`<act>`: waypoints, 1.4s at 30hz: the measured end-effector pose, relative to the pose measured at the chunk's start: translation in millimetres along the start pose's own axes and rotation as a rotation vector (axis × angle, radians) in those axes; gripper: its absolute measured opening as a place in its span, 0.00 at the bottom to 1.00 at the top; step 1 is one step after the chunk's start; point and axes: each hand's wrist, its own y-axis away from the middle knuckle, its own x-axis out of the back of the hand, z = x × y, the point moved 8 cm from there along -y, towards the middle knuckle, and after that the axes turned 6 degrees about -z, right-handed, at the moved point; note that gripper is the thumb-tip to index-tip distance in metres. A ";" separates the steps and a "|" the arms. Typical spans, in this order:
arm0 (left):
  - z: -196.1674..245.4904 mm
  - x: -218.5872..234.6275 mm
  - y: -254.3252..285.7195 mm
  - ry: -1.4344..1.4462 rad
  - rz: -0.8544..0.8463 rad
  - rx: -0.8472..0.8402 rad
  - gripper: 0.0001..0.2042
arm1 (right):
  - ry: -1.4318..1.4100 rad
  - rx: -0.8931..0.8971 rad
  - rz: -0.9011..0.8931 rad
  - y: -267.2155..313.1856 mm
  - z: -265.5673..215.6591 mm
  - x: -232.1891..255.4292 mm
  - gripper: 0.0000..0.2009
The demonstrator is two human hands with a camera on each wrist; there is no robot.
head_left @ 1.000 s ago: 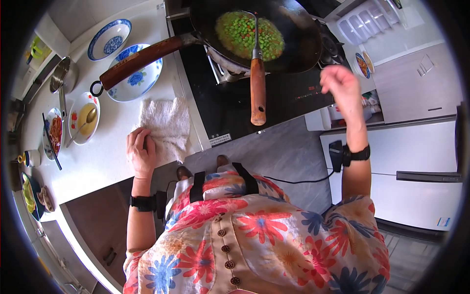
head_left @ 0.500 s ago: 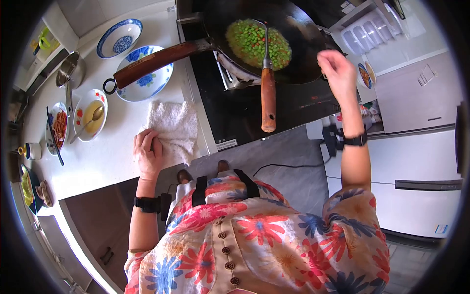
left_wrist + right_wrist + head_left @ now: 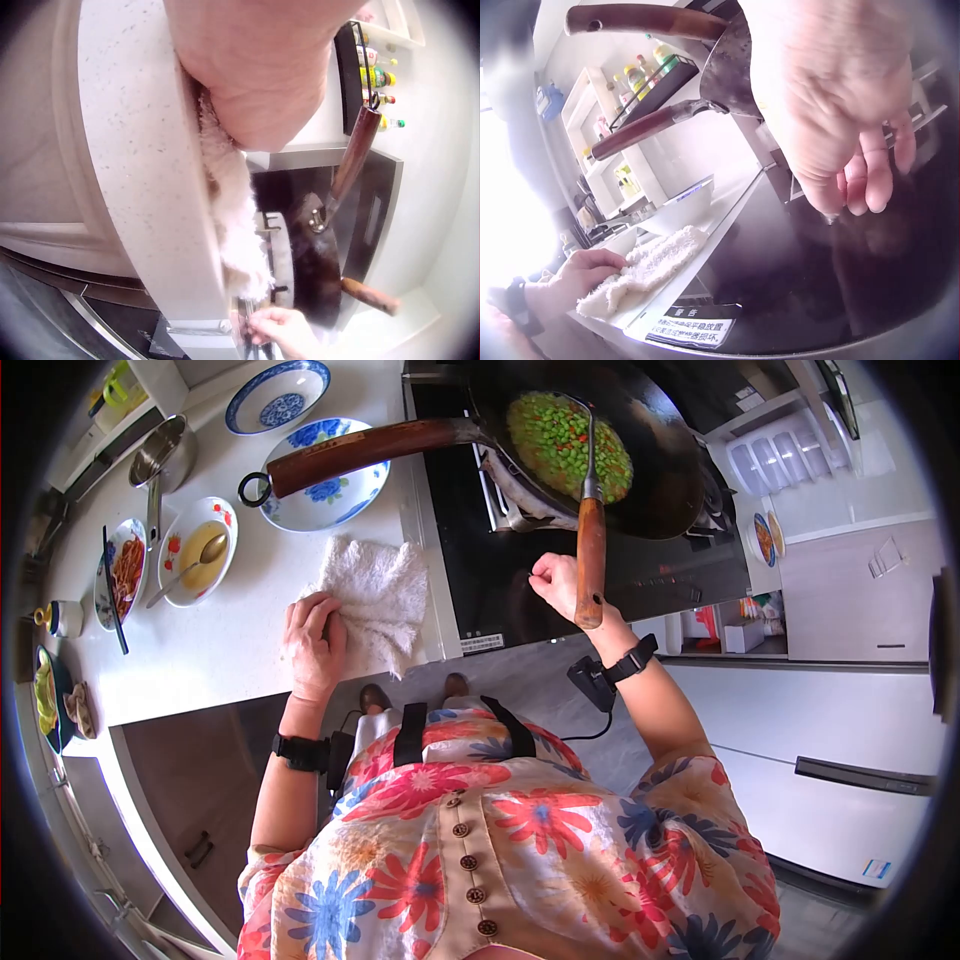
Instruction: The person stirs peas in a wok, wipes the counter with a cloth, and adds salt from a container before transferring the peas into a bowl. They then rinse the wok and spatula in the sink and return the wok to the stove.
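Note:
My left hand [image 3: 316,643] rests on the edge of a white terry cloth [image 3: 372,595] on the counter, its fingers loosely bent. In the head view my right hand [image 3: 562,582] is over the black cooktop [image 3: 465,550], fingers loosely curled around nothing. Crossing in front of that wrist is the wooden handle [image 3: 591,555] of a metal cooking utensil. Its head is hidden in shelled green beans with red bits [image 3: 570,445], inside a dark wok [image 3: 665,480]. The wok's long brown handle [image 3: 370,452] reaches left over a blue-flowered plate [image 3: 300,510].
A blue-patterned bowl [image 3: 320,385], a bowl of yellow liquid with a spoon [image 3: 228,540], a reddish dish with chopsticks [image 3: 126,565] and a metal pan [image 3: 170,455] stand on the left counter. An open drawer [image 3: 735,635] is at right.
My right hand has swung left and down from beside the wok's right side to under the utensil's handle. The left hand stays on the cloth. The head view has shifted slightly.

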 end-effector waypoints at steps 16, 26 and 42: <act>-1.1 0.4 -0.3 -0.015 -0.031 0.008 0.07 | 0.096 -0.051 -0.088 40.7 -24.8 48.0 0.05; 4.2 -0.1 -1.2 -0.021 -0.022 -0.023 0.06 | -0.272 0.037 0.435 35.1 -61.1 227.4 0.06; -0.6 -2.7 0.7 -0.011 -0.023 0.008 0.06 | 0.510 0.580 0.145 67.2 -165.5 138.0 0.14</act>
